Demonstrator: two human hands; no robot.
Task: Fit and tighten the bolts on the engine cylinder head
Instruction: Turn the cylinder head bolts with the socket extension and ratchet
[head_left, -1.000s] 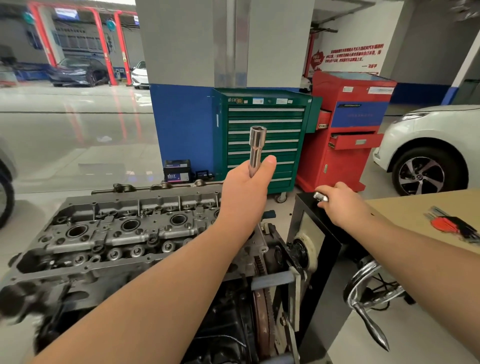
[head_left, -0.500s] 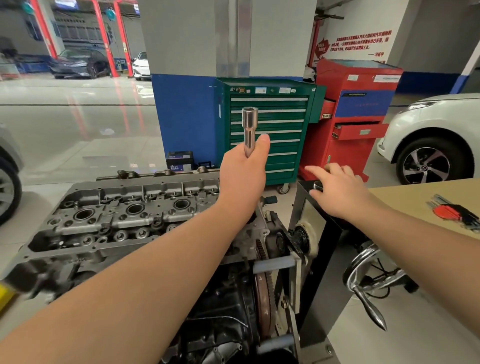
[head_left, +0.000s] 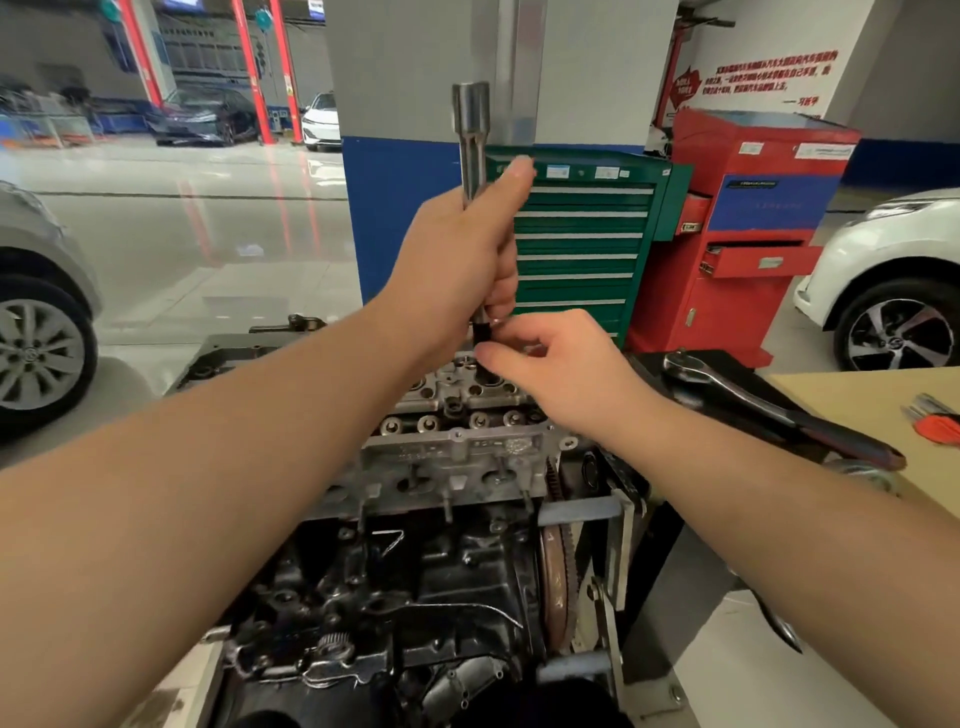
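Observation:
My left hand (head_left: 457, 265) grips a long silver socket extension bar (head_left: 471, 130) held upright, its wide end at the top. A dark socket (head_left: 482, 332) sits on the bar's lower end, just above the grey cylinder head (head_left: 457, 447). My right hand (head_left: 561, 369) pinches that socket with thumb and fingertips. The cylinder head rests on the black engine block (head_left: 395, 597), held in an engine stand. My left forearm hides the head's left part.
A ratchet wrench (head_left: 769, 410) lies on the black stand top at right. A wooden table (head_left: 857, 405) with red-handled hex keys (head_left: 935, 423) is at far right. Green (head_left: 587, 244) and red (head_left: 743, 234) tool cabinets stand behind. Cars are parked at both sides.
My head has moved closer over the engine. My right hand left the stand top and came left to the bar's lower end. The ratchet now lies uncovered on the stand.

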